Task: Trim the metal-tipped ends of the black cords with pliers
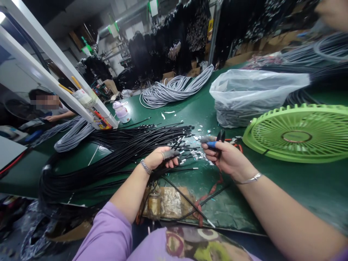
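My left hand (167,158), with grey coverings on some fingers, is closed on a black cable (178,144), whose end pokes out past the fingertips. My right hand (221,156) has grey and blue finger coverings and is closed around a small hand tool (222,136). Two dark, pointed parts of the tool rise above the fingers; its exact kind is hard to make out. A large bundle of black cables (116,159) with pale ends lies left of and behind my left hand. White scraps (199,156) are scattered between and beyond both hands.
A green fan (296,137) stands at the right, before a plastic bag (250,87). Coiled grey cable (174,90) lies at the back. A lilac bottle (121,111) is beside white posts (62,65). A taped block (171,203) sits at the front edge. Another person works at far left.
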The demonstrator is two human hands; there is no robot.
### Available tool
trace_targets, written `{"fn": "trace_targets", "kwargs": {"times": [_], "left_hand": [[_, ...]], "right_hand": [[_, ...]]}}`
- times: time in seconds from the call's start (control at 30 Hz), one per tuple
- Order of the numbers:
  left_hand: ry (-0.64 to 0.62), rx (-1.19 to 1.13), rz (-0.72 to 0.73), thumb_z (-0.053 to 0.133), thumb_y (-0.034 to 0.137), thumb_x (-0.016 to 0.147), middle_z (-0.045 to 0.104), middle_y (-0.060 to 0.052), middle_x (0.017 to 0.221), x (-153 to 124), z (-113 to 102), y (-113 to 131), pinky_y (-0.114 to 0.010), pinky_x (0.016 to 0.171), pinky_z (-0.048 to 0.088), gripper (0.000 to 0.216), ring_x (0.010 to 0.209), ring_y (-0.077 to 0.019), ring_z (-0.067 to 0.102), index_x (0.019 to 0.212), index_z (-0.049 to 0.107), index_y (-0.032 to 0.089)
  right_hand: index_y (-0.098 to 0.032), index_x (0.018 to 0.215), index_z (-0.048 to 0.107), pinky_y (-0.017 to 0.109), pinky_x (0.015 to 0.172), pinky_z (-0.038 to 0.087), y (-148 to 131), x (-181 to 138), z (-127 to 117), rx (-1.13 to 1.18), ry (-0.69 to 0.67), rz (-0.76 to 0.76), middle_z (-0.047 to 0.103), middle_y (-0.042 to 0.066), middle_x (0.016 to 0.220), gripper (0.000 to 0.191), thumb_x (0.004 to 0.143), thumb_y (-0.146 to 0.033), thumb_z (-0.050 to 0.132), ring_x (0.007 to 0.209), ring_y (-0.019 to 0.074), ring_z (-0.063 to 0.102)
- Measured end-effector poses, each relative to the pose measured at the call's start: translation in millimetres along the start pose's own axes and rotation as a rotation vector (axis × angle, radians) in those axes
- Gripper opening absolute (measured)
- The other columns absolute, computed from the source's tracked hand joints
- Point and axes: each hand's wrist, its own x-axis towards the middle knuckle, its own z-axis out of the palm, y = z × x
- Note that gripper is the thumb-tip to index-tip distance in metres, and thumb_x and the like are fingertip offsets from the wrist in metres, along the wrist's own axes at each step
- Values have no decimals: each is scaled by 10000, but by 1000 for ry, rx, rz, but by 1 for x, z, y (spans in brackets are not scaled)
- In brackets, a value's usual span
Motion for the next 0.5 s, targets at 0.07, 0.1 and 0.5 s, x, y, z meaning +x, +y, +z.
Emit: {"fn": "trace_targets", "kwargs": {"times": [0.07, 0.1, 0.5], "left_hand": [[107, 39, 37, 559, 699, 714, 691, -103, 774, 3, -3, -2, -220, 511, 407, 612, 588, -116, 596, 820, 631, 101], [182, 91, 54, 507, 691, 758, 696, -106, 803, 4, -5, -2, -229, 544, 418, 611, 628, -127, 605, 835, 646, 101], [206, 1256, 11, 427, 351, 891, 676, -27, 754, -8, 1, 12, -244, 612, 374, 293, 684, -151, 578, 853, 670, 191]], "right_hand": [[-176, 676, 576, 141, 358, 209, 1, 0, 0, -15, -17, -9, 486, -25, 621, 112, 583, -187, 638, 442, 36, 297], [-178, 685, 578, 143, 359, 209, 1, -1, 0, -21, -24, -15, 489, -26, 623, 119, 585, -189, 641, 441, 37, 298], [-168, 676, 590, 153, 354, 202, 2, -1, 0, -90, -31, -62, 518, -21, 601, 137, 562, -204, 656, 431, 36, 320]]}}
